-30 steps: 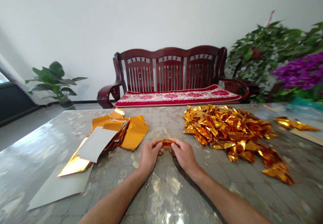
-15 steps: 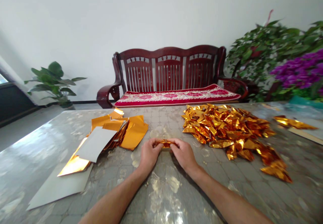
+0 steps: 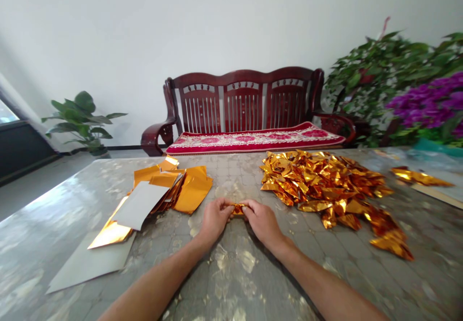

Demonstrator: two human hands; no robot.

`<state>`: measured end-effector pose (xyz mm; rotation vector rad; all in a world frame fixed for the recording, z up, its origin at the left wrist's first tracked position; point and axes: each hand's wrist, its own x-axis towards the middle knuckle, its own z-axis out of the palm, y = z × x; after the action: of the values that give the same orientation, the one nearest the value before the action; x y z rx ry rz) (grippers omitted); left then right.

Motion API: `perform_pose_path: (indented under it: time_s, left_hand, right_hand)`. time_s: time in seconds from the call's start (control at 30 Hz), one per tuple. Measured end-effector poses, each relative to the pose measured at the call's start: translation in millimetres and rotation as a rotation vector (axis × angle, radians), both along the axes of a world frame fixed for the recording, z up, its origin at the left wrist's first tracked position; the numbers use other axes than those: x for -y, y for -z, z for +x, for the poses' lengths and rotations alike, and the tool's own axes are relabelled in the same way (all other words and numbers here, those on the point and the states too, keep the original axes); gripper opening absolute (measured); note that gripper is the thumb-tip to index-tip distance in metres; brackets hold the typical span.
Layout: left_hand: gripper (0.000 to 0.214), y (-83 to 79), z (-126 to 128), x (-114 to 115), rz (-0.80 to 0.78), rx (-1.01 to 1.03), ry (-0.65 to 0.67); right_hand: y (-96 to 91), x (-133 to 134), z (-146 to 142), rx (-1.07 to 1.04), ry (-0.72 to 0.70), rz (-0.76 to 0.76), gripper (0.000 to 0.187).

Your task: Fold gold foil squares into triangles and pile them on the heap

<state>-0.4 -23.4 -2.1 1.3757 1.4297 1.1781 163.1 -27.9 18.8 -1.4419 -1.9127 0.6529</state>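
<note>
Between both hands, above the middle of the table, is a small folded piece of gold foil paper [image 3: 238, 209]. My left hand [image 3: 216, 217] pinches its left end with thumb and fingers. At its right end my right hand [image 3: 263, 219] is closed the same way. The fingers cover much of the piece. To the left lies a loose stack of flat gold foil sheets [image 3: 193, 189], with a pale sheet [image 3: 142, 205] turned backing-side up on it. A large heap of folded gold foil pieces [image 3: 318, 178] spreads to the right.
The table [image 3: 231, 272] has a patterned, glossy cover. A grey-white sheet [image 3: 92, 265] lies under the stack at left. One folded foil piece [image 3: 421, 176] rests apart at far right, near clear plastic. Behind stand a wooden bench [image 3: 242, 101] and potted plants [image 3: 85, 118].
The fingers have shifted slightly on the gold foil piece, and its middle looks narrower between the thumbs. The whole view has moved a little; stack and heap appear undisturbed.
</note>
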Motion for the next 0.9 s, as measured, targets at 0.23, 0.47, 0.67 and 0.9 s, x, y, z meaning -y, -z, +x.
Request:
perform_pose_path:
  time_s: [0.23, 0.47, 0.67, 0.9]
  left_hand:
    - [0.015, -3.6, 3, -1, -0.077, 0.081, 0.033]
    - [0.020, -4.8, 14, 0, -0.050, 0.150, -0.028]
    - [0.022, 1.1, 19, 1, 0.051, 0.082, -0.081]
    - [0.025, 2.6, 21, 4, 0.064, -0.013, -0.107]
  right_hand:
    - [0.4, 1, 3, 0.041, -0.013, 0.021, 0.032]
    - [0.9, 3, 4, -0.032, 0.010, 0.056, 0.028]
    - [0.9, 1, 5, 0.046, 0.011, 0.098, 0.031]
    - [5.4, 1, 1, -0.138, -0.007, -0.025, 0.028]
